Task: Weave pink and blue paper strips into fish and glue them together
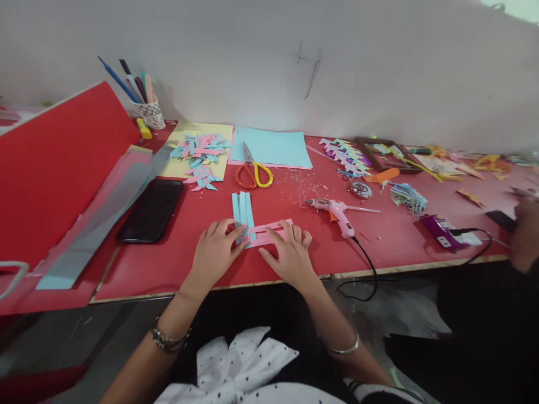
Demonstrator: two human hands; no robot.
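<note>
Pale blue paper strips (241, 206) stand side by side on the red table, pointing toward the wall. Pink paper strips (269, 229) cross them at their near end and run off to the right. My left hand (217, 249) has its thumb and forefinger closed on the blue strips at the crossing. With fingers spread, my right hand (291, 252) lies over the pink strips and touches them. Beyond the strips rest scissors (255, 171) with a red and a yellow handle. A pink glue gun (334, 212) lies to the right of my right hand.
A black phone (150, 212) and a red folder (63, 185) lie left. Woven paper pieces (201, 147) sit on a yellow sheet (177, 166), beside blue paper (272, 147). A cord runs from the glue gun. A purple power adapter (442, 231) and another person's hand (526, 224) are right.
</note>
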